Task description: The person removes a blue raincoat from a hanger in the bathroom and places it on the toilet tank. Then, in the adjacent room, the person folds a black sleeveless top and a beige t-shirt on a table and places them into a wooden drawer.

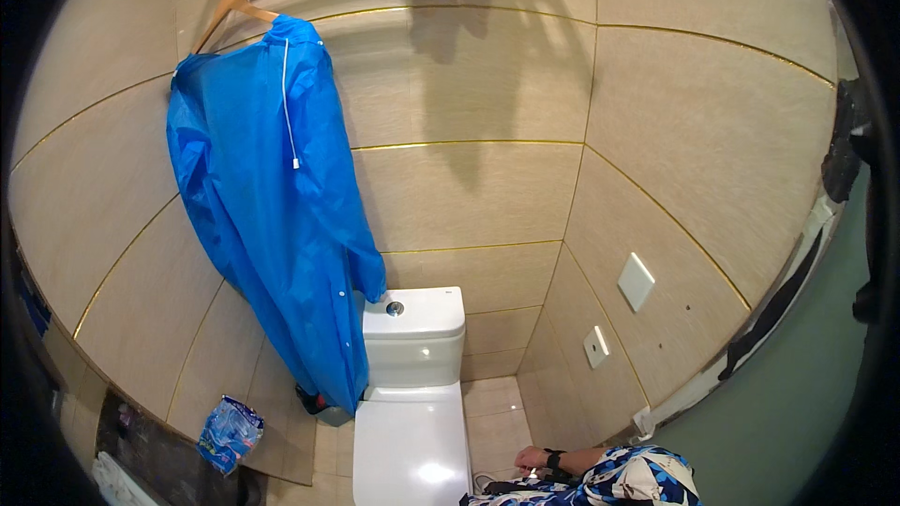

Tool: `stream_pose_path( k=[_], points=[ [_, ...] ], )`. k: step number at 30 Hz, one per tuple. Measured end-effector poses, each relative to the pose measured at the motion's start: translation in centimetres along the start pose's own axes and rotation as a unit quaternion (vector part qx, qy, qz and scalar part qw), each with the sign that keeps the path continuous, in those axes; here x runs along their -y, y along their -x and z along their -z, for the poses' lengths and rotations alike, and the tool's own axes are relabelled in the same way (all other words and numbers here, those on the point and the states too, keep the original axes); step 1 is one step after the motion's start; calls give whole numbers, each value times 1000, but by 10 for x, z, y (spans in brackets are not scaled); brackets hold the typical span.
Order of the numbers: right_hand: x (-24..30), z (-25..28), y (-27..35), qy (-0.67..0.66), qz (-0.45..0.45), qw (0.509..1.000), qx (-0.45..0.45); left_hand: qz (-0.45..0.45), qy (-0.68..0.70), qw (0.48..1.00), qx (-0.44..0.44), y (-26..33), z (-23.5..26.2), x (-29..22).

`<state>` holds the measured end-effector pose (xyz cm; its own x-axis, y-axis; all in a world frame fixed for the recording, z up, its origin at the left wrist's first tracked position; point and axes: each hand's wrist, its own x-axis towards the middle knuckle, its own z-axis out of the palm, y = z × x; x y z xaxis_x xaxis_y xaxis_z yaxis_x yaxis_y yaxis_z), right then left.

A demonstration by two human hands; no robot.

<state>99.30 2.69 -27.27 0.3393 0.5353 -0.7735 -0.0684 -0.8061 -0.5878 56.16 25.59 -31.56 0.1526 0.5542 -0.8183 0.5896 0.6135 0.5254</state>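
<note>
Before the bathroom wall (506, 197), the raincoat (267, 169) is already hung, untouched. Whether the right hand's (532, 458) fingers are closed cannot be told.

Your right hand (531, 458) has unobstructed passage forward between the toilet (411, 436) and right-hand wall (684, 178). To your left, the hanging blue raincoat (272, 187) obstructs the left wall (103, 159) and overlaps the cistern's (417, 356) left edge.

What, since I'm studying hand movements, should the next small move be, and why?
Perhaps raise the right hand up and leftward: it sits low, to the right of the toilet, while the blue raincoat hangs from a wooden hanger on the left. Whether the hand holds anything is unclear.
</note>
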Motion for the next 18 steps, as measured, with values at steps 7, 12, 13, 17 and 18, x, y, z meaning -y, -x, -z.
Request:
stream_pose_path(
  k=[7, 12, 13, 17, 18],
  points=[
    [-72, -20, 52, -85, -10, 996, -2, 2, -5, 1000, 18, -15, 14, 13],
    [-85, -51, 94, -30, -32, 999, -15, -4, -20, 1000, -4, -18, 39, 27],
    [-80, -56, 101, -46, -84, 995, -11, -4, -23, 1000, -9, -18, 43, 30],
    [-98, -50, 96, -62, -87, 994, -1, -18, -38, 999, -12, -13, 37, 42],
    [-74, -54, 95, -112, -89, 990, 0, -23, -36, 999, -26, -11, 45, 50]
  ],
)
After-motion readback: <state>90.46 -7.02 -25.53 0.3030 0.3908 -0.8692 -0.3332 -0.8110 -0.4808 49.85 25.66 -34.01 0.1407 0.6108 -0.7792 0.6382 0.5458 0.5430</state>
